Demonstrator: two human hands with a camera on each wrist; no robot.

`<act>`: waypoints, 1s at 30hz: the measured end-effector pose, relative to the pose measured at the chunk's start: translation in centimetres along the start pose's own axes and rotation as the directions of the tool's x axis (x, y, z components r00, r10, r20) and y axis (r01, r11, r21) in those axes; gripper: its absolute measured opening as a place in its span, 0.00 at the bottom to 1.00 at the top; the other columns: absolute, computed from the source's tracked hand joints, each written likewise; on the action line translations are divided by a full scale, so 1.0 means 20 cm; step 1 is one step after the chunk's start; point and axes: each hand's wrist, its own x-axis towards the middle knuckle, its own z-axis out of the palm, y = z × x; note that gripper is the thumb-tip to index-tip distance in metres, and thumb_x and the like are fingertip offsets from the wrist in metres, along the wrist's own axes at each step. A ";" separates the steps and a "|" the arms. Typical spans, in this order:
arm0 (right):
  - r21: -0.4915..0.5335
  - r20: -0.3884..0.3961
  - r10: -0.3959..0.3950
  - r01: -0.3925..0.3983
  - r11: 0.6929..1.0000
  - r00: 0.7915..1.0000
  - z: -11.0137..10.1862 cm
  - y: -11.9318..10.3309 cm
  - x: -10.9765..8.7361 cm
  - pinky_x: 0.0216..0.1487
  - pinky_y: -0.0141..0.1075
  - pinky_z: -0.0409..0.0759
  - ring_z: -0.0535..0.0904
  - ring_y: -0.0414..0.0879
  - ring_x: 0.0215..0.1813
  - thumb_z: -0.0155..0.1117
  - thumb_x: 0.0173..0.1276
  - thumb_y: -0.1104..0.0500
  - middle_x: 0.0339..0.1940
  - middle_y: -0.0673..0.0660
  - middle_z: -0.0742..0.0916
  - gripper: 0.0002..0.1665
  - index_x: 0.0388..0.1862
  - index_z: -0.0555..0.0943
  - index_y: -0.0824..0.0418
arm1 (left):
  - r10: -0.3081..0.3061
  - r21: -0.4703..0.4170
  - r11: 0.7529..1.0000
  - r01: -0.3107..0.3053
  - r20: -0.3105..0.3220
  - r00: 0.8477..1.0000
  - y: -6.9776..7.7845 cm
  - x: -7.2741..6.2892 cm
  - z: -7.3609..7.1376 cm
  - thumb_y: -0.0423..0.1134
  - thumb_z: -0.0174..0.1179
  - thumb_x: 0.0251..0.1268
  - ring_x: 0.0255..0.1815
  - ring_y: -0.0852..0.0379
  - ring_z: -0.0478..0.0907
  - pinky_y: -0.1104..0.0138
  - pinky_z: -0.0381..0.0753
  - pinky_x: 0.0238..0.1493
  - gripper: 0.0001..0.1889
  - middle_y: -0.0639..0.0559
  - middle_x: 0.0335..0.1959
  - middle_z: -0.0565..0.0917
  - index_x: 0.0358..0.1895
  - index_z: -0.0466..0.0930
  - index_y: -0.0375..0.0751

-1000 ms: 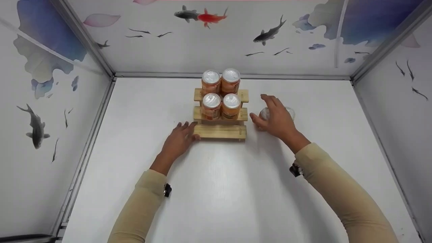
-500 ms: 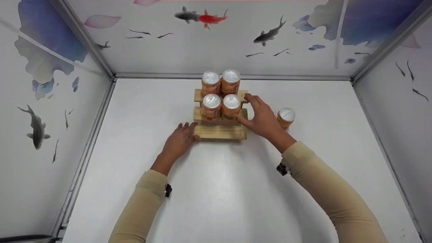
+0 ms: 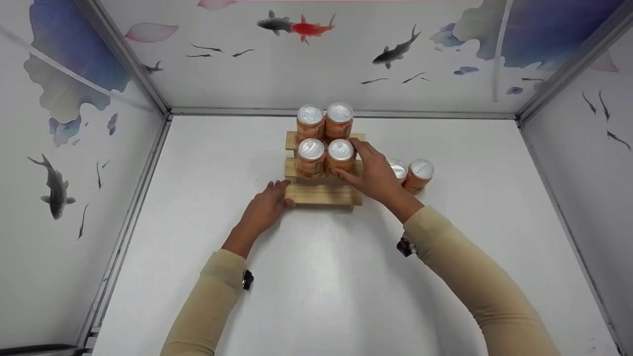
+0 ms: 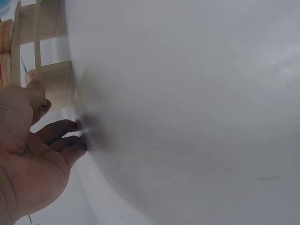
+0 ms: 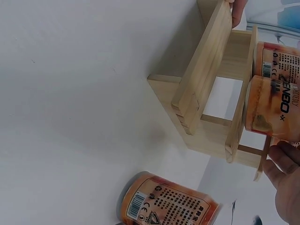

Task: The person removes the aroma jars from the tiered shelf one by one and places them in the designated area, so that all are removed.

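Observation:
A wooden stepped rack (image 3: pixel 321 195) stands on the white table, its lowest step bare. Two orange cans with silver tops stand on the top step and two more on the middle step. My right hand (image 3: pixel 373 173) curls round the right-hand can (image 3: pixel 340 163) of the middle step, thumb at its front and fingers at its far side. In the right wrist view these fingers (image 5: pixel 283 161) lie close beside the cans. My left hand (image 3: pixel 264 207) grips the left end of the lowest step; the left wrist view shows the thumb (image 4: pixel 32 77) on its edge and other fingers bent near the tabletop.
Two further orange cans stand side by side on the table right of the rack, one (image 3: pixel 419 179) fully visible, the other (image 3: pixel 398 170) partly behind my right hand. White panels with painted fish (image 3: pixel 311 27) enclose the table at the back and sides.
My right hand has moved left from the two table cans to the middle step's right-hand can, uncovering the table cans. The left hand stays at the rack.

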 end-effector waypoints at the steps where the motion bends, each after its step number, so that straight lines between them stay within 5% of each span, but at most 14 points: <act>1: 0.003 -0.002 -0.005 0.005 1.000 1.000 0.00 0.00 0.00 0.75 0.60 0.81 0.82 0.65 0.75 0.80 0.74 0.43 0.74 0.67 0.82 0.52 0.85 0.67 0.64 | 0.001 -0.007 1.000 -0.001 -0.003 1.000 0.00 0.00 0.00 0.61 0.55 0.84 0.91 0.35 0.58 0.38 0.65 0.86 0.38 0.36 0.87 0.67 0.87 0.66 0.47; 30: 0.093 -0.032 -0.036 0.039 0.995 0.999 0.00 -0.01 0.03 0.67 0.54 0.87 0.86 0.62 0.68 0.83 0.72 0.50 0.70 0.67 0.84 0.48 0.83 0.70 0.65 | -0.011 -0.017 1.000 0.010 -0.016 1.000 0.00 0.00 0.00 0.56 0.58 0.85 0.90 0.38 0.61 0.40 0.67 0.86 0.35 0.38 0.87 0.68 0.87 0.67 0.49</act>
